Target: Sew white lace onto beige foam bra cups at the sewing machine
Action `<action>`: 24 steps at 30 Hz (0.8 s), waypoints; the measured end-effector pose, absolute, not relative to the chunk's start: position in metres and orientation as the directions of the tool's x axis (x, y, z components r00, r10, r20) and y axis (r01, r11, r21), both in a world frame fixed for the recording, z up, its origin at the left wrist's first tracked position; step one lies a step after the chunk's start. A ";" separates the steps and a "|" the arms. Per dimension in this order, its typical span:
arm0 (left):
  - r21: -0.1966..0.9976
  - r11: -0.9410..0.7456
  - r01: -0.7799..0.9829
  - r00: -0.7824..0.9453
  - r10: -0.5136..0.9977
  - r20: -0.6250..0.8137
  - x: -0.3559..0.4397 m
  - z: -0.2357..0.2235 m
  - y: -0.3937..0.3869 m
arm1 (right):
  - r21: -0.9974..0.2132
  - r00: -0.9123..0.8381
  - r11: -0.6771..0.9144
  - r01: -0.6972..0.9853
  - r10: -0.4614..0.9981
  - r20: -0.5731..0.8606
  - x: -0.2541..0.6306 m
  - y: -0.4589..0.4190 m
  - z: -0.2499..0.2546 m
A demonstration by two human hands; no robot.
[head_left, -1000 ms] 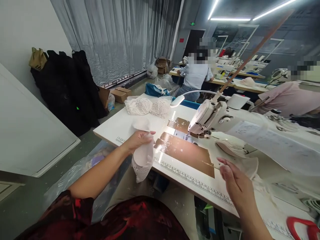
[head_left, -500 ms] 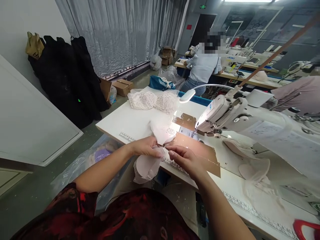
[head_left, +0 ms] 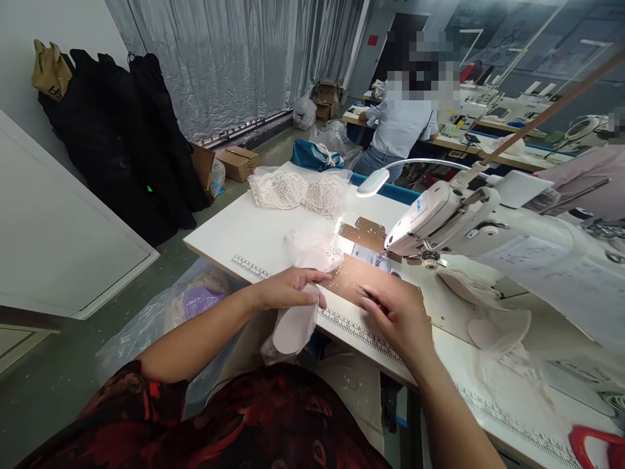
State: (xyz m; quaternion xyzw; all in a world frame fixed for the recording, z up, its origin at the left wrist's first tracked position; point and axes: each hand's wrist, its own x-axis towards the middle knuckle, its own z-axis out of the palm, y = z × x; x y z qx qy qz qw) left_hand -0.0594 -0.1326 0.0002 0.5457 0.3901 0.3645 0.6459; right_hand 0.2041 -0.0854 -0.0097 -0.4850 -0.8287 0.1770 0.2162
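My left hand [head_left: 288,288] is at the table's front edge, fingers closed loosely on a pair of white bra cups with sheer fabric. One cup [head_left: 312,251] lies on the table beyond the fingers; the other cup [head_left: 295,331] hangs below the hand over the edge, in front of my lap. The join between them is hidden by the hand. My right hand [head_left: 403,319] is a little to the right, above the brown board [head_left: 385,280] and apart from the cups. Its fingers are curled and slightly blurred around something small and dark, too unclear to name.
A white sewing machine [head_left: 488,228] with a lamp [head_left: 373,183] stands at the right. A lace bra [head_left: 303,193] lies at the table's back. More cup pieces [head_left: 498,332] and a red-handled tool [head_left: 586,443] are at the right. A co-worker [head_left: 400,117] sits ahead.
My right hand has moved right, away from the cups and my left hand. The left fingers have loosened and spread somewhat, and the upper cup has settled lower onto the table.
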 end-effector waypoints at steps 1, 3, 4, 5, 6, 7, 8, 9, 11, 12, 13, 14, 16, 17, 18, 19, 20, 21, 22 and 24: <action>0.985 0.143 -0.096 0.378 0.921 -0.097 -0.058 0.002 -0.136 | -0.359 -0.402 0.459 0.813 0.888 0.224 0.219 -0.083 -0.013; 0.967 0.149 -0.206 0.239 0.966 -0.098 -0.050 0.007 -0.141 | -0.212 -0.364 0.439 0.873 0.876 0.317 0.242 -0.085 -0.014; 0.954 0.149 -0.261 0.175 0.979 -0.105 -0.044 0.009 -0.143 | -0.230 -0.341 0.438 0.869 0.867 0.364 0.249 -0.091 -0.013; 0.939 0.143 -0.314 0.122 0.987 -0.109 -0.036 0.010 -0.145 | -0.310 -0.309 0.444 0.841 0.863 0.400 0.251 -0.099 -0.010; 0.924 0.134 -0.359 0.089 0.990 -0.109 -0.028 0.012 -0.147 | -0.445 -0.277 0.448 0.776 0.875 0.397 0.250 -0.109 -0.006; 0.909 0.129 -0.396 0.083 0.991 -0.105 -0.018 0.014 -0.149 | -0.613 -0.267 0.428 0.665 0.902 0.340 0.244 -0.120 -0.002; 0.896 0.134 -0.424 0.102 0.990 -0.100 -0.008 0.016 -0.151 | -0.749 -0.329 0.408 0.521 0.906 0.265 0.235 -0.131 0.001; 0.884 0.146 -0.444 0.139 0.986 -0.093 0.001 0.018 -0.152 | -0.838 -0.443 0.373 0.397 0.878 0.181 0.225 -0.141 0.003; 0.875 0.148 -0.461 0.226 0.973 -0.046 0.013 0.022 -0.155 | -0.913 -0.443 0.242 0.329 0.893 0.077 0.204 -0.151 0.003; 0.885 0.126 -0.449 0.251 0.968 -0.010 0.016 0.023 -0.156 | -0.942 -0.419 0.154 0.298 0.908 0.015 0.197 -0.153 0.001; 0.904 0.076 -0.420 0.245 0.969 0.032 0.017 0.024 -0.156 | -0.973 -0.386 0.052 0.227 0.922 -0.041 0.192 -0.152 -0.003; 0.929 0.009 -0.371 0.214 0.974 0.076 0.015 0.023 -0.156 | -0.988 -0.371 -0.036 0.149 0.924 -0.089 0.189 -0.150 -0.006; 0.969 -0.107 -0.222 0.138 0.980 0.140 0.009 0.017 -0.155 | -0.986 -0.366 -0.164 -0.008 0.919 -0.150 0.189 -0.146 -0.012; 0.980 -0.126 -0.151 0.130 0.981 0.146 0.005 0.012 -0.154 | -0.978 -0.367 -0.199 -0.063 0.916 -0.162 0.190 -0.144 -0.014; 0.988 -0.116 -0.101 0.158 0.979 0.131 0.002 0.007 -0.154 | -0.970 -0.364 -0.221 -0.099 0.916 -0.171 0.191 -0.143 -0.016; 0.994 -0.085 -0.067 0.214 0.972 0.098 0.000 0.002 -0.155 | -0.965 -0.360 -0.234 -0.121 0.916 -0.177 0.191 -0.143 -0.017; 0.998 -0.043 -0.043 0.287 0.956 0.054 -0.002 -0.003 -0.156 | -0.962 -0.356 -0.240 -0.132 0.917 -0.180 0.191 -0.143 -0.017; 1.000 0.000 -0.029 0.353 0.935 0.011 -0.002 -0.006 -0.158 | -0.961 -0.356 -0.242 -0.135 0.917 -0.181 0.190 -0.143 -0.017; 0.999 0.034 -0.021 0.396 0.918 -0.023 -0.004 -0.007 -0.160 | -0.962 -0.368 -0.238 -0.131 0.913 -0.176 0.189 -0.142 -0.017; 0.998 0.065 -0.017 0.392 0.919 -0.053 -0.010 -0.003 -0.164 | -0.973 -0.397 -0.207 -0.100 0.905 -0.152 0.188 -0.141 -0.018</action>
